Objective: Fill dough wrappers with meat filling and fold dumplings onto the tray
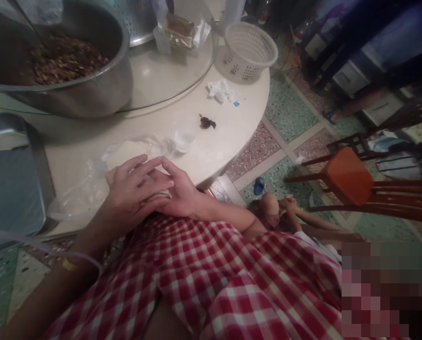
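My left hand (pixel 131 191) lies over my right hand (pixel 182 189) at the table's near edge, with the fingers of both curled together. Between them shows the pale edge of a dough piece (pixel 161 194), pressed between the fingers and the right palm. Most of that piece is hidden. Just beyond the hands, pale dough (pixel 128 150) rests on a clear plastic bag (pixel 78 200) spread on the table. A large metal bowl (pixel 101 94) of brown, chopped filling (pixel 69 59) stands at the back left.
At left is a metal tray (pixel 11 189) with a pale piece (pixel 10 140) in it. A white basket (pixel 249 52), crumpled tissue (pixel 220 90) and a dark scrap (pixel 207 123) lie on the table (pixel 239 108). To the right are an orange chair (pixel 349 174) and a seated person (pixel 289 208).
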Demonstrator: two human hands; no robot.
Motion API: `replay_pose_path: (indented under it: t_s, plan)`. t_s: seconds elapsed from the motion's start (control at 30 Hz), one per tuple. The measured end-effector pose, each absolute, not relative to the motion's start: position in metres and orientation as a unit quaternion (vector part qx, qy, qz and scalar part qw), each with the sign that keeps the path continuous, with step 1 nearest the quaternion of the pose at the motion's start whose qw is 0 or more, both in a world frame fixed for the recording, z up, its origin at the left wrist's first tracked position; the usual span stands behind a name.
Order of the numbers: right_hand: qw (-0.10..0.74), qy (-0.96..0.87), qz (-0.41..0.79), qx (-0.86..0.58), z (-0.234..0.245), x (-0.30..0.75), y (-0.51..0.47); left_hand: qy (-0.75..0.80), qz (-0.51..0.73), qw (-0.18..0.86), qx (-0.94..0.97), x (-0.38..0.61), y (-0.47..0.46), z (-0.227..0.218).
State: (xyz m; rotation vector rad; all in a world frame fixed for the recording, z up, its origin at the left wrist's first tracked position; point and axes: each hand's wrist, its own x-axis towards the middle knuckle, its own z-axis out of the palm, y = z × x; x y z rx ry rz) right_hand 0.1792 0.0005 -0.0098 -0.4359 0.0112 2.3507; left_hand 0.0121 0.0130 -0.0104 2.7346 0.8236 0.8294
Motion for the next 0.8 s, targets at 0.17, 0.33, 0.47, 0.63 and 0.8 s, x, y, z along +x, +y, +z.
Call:
replay_pose_path:
  t_s: [0.17, 0.33, 0.47, 0.63, 0.8]
  plan:
    - [0.415, 0.001, 0.894, -0.169, -0.008, 0.184, -0.002, 0.346, 0.300, 0.046, 0.888, -0.002, 0.009, -0.011]
    - [0.454, 0.003, 0.870, -0.195, 0.002, 0.177, -0.003, 0.376, 0.357, 0.009, 0.855, 0.000, -0.004, -0.019]
    - [0.466, 0.012, 0.859, -0.211, 0.006, 0.170, -0.002, 0.405, 0.389, -0.005, 0.827, -0.001, -0.009, -0.023]
    - [0.496, -0.011, 0.846, -0.194, 0.008, 0.161, 0.000, 0.438, 0.419, -0.015, 0.795, -0.011, -0.013, -0.027]
    - [0.490, -0.048, 0.846, -0.207, 0.009, 0.147, 0.002, 0.469, 0.449, -0.023, 0.760, -0.013, -0.016, -0.030]
